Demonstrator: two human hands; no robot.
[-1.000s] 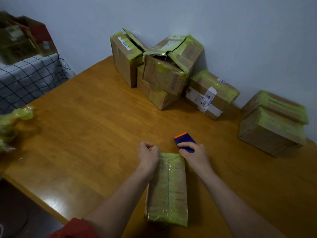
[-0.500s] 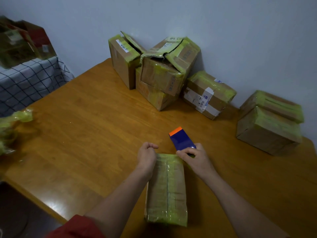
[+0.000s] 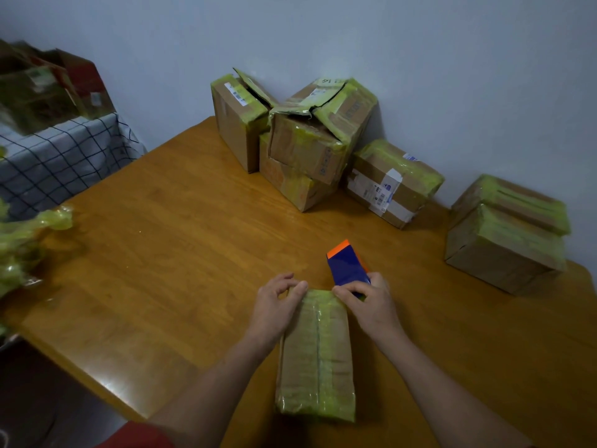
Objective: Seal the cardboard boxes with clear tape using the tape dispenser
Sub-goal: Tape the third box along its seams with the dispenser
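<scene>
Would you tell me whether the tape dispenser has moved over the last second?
Yes. The tape dispenser, held by the right hand, has swung its orange end farther from the near box, toward the wall.
</scene>
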